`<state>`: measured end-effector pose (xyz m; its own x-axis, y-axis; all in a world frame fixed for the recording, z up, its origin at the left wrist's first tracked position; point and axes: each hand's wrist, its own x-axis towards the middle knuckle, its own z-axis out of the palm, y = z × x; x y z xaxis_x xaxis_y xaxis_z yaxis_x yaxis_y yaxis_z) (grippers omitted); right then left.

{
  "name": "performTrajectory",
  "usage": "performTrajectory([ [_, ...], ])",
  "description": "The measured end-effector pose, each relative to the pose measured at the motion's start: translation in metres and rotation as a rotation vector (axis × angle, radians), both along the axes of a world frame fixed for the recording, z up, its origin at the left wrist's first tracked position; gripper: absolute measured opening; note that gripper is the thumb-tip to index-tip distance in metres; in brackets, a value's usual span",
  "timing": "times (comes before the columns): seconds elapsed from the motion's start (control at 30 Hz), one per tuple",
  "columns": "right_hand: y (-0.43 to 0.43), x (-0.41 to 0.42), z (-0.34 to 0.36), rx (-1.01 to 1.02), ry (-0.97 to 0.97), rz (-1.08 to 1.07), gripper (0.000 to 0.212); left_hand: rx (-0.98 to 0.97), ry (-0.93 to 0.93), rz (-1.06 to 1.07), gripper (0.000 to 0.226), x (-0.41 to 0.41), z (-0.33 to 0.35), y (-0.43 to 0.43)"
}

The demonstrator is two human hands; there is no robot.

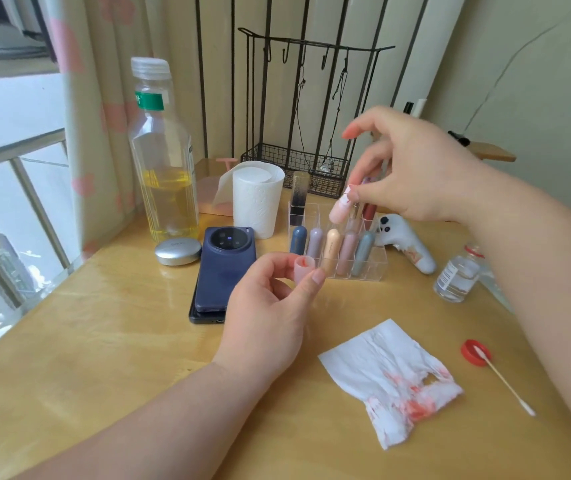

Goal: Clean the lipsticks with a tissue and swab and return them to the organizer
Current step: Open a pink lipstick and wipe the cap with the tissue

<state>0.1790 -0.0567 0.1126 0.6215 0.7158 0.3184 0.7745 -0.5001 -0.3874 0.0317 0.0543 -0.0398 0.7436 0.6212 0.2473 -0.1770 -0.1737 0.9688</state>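
My left hand (273, 299) pinches a small pink lipstick cap (303, 268), its open end up and smeared red inside. My right hand (412, 168) holds a pale pink lipstick tube (341, 207) tilted above the clear acrylic organizer (374, 268). Several capsule lipsticks in blue, mauve, gold, pink and grey stand in the organizer's front row; a dark tube stands at the back left. A white tissue (391, 379) stained red lies on the table at front right. A cotton swab (504, 379) lies right of it, one tip resting on a red bottle cap (474, 353).
A tall bottle of yellow liquid (162, 150), a silver round case (178, 251), stacked phones (221, 271) and a tissue roll (259, 199) stand left of the organizer. A white handheld device (405, 244) and a small glass bottle (457, 275) are on the right. A wire rack (311, 109) stands behind.
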Motion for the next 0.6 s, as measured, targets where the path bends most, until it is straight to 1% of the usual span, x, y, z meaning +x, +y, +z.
performTrajectory([
  [0.07,-0.018,-0.018,-0.005,0.044,0.040,0.037,0.054,-0.034,-0.020,0.027,0.017,0.000,0.000,0.001],
  [0.13,-0.029,-0.032,-0.015,0.048,0.127,0.101,0.052,-0.055,-0.032,0.049,0.019,-0.001,0.000,0.001],
  [0.2,-0.033,-0.040,-0.031,-0.052,0.159,0.142,0.051,-0.058,-0.034,0.056,0.018,-0.002,0.001,-0.001],
  [0.27,-0.032,-0.045,-0.051,-0.179,0.148,0.151,0.050,-0.045,-0.027,0.049,0.018,-0.004,0.002,-0.003],
  [0.33,-0.030,-0.046,-0.067,-0.242,0.163,0.141,0.049,-0.024,-0.006,0.034,0.016,-0.005,0.002,-0.004],
  [0.5,-0.031,-0.045,-0.076,-0.180,0.224,0.130,0.047,0.005,0.065,-0.029,0.017,-0.010,0.005,-0.005],
  [0.6,-0.035,-0.046,-0.073,-0.178,0.232,0.127,0.051,0.025,0.091,-0.045,0.017,-0.011,0.006,-0.006],
])
